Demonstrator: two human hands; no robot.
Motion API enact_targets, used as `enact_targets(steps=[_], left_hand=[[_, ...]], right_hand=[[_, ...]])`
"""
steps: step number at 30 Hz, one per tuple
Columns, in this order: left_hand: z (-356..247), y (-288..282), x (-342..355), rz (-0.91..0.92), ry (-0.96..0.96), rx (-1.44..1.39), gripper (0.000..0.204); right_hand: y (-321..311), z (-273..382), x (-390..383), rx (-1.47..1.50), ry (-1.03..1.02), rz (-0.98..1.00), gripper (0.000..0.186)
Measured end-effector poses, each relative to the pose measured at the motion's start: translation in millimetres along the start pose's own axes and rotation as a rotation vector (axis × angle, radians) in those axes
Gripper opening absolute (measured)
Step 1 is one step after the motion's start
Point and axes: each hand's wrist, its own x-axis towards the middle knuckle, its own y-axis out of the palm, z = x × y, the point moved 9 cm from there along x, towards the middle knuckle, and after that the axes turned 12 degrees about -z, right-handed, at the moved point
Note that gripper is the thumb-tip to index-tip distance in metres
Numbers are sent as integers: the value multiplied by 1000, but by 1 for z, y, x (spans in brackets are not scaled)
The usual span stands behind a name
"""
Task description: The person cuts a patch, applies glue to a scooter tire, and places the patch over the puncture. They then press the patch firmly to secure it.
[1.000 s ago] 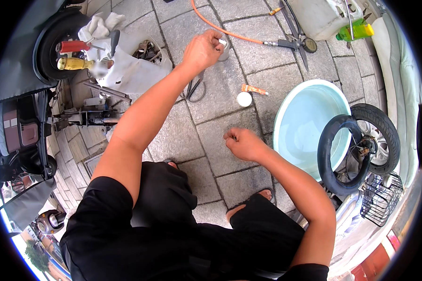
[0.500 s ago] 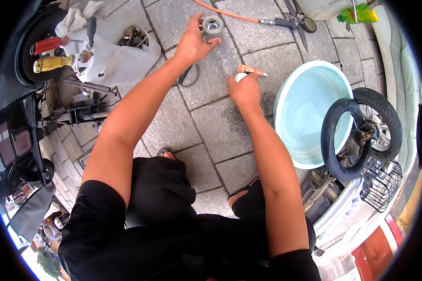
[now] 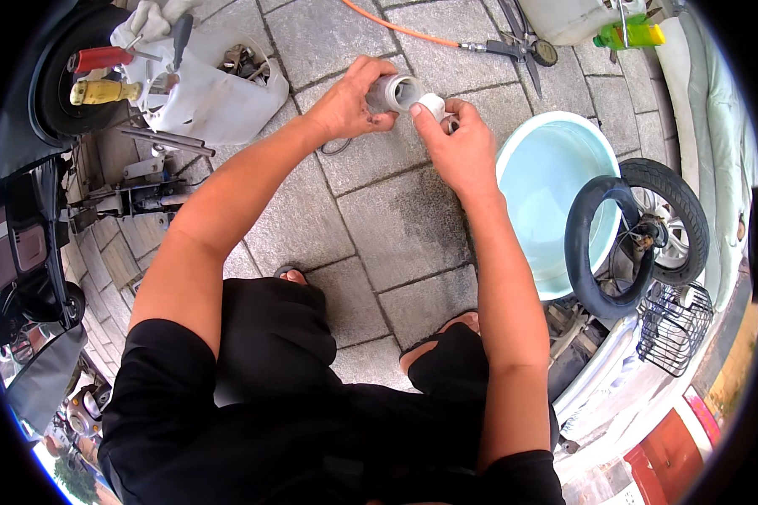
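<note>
My left hand point(image 3: 347, 104) grips translucent greyish jar point(image 3: 382, 94), wide round mouth facing right; my right hand point(image 3: 463, 151) pinches white cap point(image 3: 432, 104) just beside mouth. Both left of pale-blue basin point(image 3: 552, 206).

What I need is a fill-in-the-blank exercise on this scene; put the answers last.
The left hand holds an open jar, while the right hand holds a small ____ object.
The hose on the paving is ____.
Just below the red handle in the picture is a ____ handle.
The inner tube near the pale blue basin is ____.

Missing words: white; orange; yellow; black.
</note>
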Motion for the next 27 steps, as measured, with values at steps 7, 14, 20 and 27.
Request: enact_targets(steps=[7,14,20,27], left_hand=[[-48,8,-11,221,42,-62,67],[-92,16,-28,419,156,-154,63],[-101,22,-50,537,123,-240,62],[-117,21,-51,583,112,-169,68]], right_hand=[[-18,54,-14,-316,-574,205,61],[-44,62,-53,-429,-886,394,60],[-47,52,-86,-307,-907,395,62],[-50,48,-110,-277,-1117,300,58]])
